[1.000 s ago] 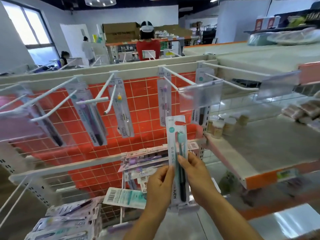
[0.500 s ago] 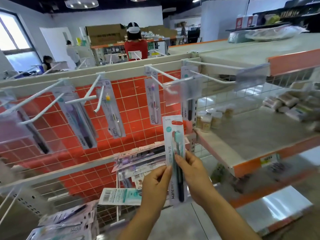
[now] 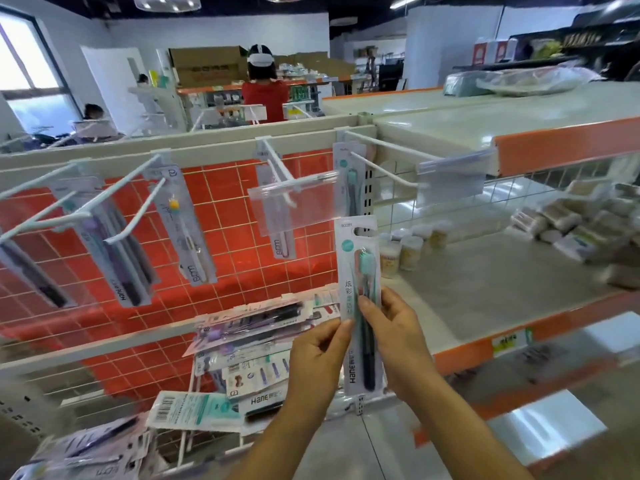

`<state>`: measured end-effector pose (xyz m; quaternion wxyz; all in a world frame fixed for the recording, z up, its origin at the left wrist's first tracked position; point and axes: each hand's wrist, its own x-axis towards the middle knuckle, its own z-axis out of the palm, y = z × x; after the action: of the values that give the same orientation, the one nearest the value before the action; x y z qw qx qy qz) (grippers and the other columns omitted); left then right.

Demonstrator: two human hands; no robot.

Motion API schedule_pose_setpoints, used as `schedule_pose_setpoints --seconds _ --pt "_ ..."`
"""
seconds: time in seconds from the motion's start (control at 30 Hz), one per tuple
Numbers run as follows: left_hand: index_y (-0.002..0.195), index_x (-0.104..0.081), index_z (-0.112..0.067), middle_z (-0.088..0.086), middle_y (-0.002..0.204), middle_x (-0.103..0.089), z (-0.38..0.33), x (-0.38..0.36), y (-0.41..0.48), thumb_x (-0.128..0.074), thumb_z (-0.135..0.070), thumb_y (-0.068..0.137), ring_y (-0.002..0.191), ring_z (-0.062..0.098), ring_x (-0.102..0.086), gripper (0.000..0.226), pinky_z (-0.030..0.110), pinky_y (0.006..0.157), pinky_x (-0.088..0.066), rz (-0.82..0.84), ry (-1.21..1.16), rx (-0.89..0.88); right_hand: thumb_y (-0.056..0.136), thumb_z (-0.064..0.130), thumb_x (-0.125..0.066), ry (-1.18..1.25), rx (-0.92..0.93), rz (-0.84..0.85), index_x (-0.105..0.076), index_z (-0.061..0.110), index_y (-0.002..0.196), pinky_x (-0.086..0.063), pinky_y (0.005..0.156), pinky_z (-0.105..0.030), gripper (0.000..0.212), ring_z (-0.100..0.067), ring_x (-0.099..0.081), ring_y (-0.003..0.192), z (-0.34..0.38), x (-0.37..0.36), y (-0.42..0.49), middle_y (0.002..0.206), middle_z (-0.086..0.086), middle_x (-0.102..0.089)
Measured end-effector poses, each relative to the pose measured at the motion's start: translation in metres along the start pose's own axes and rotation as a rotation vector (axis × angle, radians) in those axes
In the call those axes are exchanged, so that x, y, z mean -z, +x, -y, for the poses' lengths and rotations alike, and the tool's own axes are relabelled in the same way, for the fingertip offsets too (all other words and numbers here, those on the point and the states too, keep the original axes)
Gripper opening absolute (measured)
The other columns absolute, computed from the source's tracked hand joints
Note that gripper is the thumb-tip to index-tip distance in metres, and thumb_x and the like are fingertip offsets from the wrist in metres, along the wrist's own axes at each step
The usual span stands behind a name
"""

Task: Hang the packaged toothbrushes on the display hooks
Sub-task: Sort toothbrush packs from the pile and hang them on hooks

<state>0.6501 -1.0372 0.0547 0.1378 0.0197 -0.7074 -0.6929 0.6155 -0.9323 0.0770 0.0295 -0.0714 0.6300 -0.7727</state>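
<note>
While the left hand [image 3: 318, 355] pinches its left edge and the right hand [image 3: 394, 334] grips its right side, the toothbrush pack [image 3: 360, 289] stands upright below the white hook [image 3: 381, 168]. It is a slim white card with a mint-green brush head, a dark handle and a hang slot on top.

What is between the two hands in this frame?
The head view shows one toothbrush pack, held upright. The left hand pinches its left edge and the right hand grips its right side.
</note>
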Motion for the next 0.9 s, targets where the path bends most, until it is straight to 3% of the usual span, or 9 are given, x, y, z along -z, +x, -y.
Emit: schedule_pose_setpoints --seconds 0.13,0.27,0.43,0.67,0.9 --pt "0.086 -0.078 -0.037 0.001 0.089 -0.076 -0.003 -0.019 0.007 -0.059 -0.041 0.081 0.089 0.024 -0.071 0.020 0.042 0.085 -0.058 -0.016 -0.026 -0.012 0.097 0.019 -0.052 -0.015 0.044 0.001 -0.060 0.023 0.119 -0.060 0.078 -0.033 0.023 -0.014 -0.070 0.096 0.008 0.016 0.006 0.105 0.000 -0.070" --pt "0.094 -0.076 -0.024 -0.001 0.091 -0.076 -0.006 -0.031 0.009 -0.060 -0.031 0.085 0.090 0.017 -0.072 0.020 0.034 0.084 -0.058 -0.045 -0.037 -0.031 0.097 0.021 -0.054 -0.011 0.071 0.010 -0.061 0.023 0.116 -0.059 0.083 -0.040 0.021 -0.018 -0.070 0.099 0.012 0.027 0.009 0.107 -0.002 -0.070" --pt "0.092 -0.074 -0.021 -0.006 0.087 -0.076 -0.015 -0.044 0.011 -0.058 -0.012 0.092 0.085 0.011 -0.072 0.018 0.023 0.077 -0.057 -0.065 -0.048 -0.057 0.096 0.022 -0.052 -0.008 0.130 0.054 -0.062 0.023 0.106 -0.059 0.077 -0.032 0.014 -0.018 -0.070 0.095 0.021 0.039 0.012 0.102 -0.004 -0.071" --pt "0.092 -0.070 -0.019 -0.006 0.086 -0.074 -0.017 -0.054 0.014 -0.060 -0.014 0.091 0.082 0.011 -0.070 0.011 0.021 0.073 -0.056 -0.114 -0.037 -0.079 0.085 0.039 -0.052 0.029 0.183 0.080 -0.063 0.023 0.107 -0.060 0.076 -0.033 0.029 -0.017 -0.070 0.096 0.031 0.049 0.017 0.098 0.000 -0.072" --pt "0.084 -0.070 -0.021 -0.003 0.080 -0.073 -0.012 -0.055 0.015 -0.056 -0.006 0.094 0.075 0.009 -0.068 0.024 0.018 0.065 -0.052 -0.165 0.011 -0.086 0.084 0.046 -0.049 -0.011 0.190 0.047 -0.062 0.024 0.099 -0.060 0.066 -0.029 0.029 -0.015 -0.070 0.080 0.037 0.056 0.031 0.084 0.002 -0.069"
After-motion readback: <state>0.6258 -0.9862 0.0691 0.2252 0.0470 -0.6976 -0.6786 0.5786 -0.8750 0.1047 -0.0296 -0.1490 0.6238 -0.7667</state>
